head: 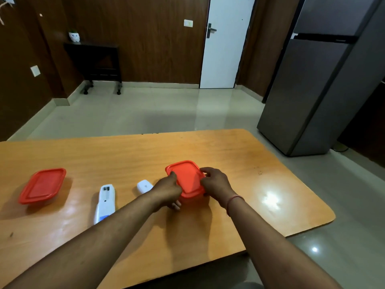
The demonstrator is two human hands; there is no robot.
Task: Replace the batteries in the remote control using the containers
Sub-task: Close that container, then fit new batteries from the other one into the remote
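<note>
Both hands grip one container: left hand (166, 189) clasps the near left side of the red-lidded container (187, 180), thumb on the lid's left edge and fingers curled under the near corner, while right hand (215, 183) pinches the lid's right edge with its fingertips. That lid is on and opaque, so what lies inside cannot be told. Just left of the left hand, partly behind its wrist, sits a small white battery cover (144, 186). Further left lies the white remote control (105, 202), back up, its battery bay open at the far end; whether cells are in it is too small to tell. Well apart to the left rests a second red-lidded container (42, 185), also closed, contents hidden. All stand on the wooden table (260, 195).
</note>
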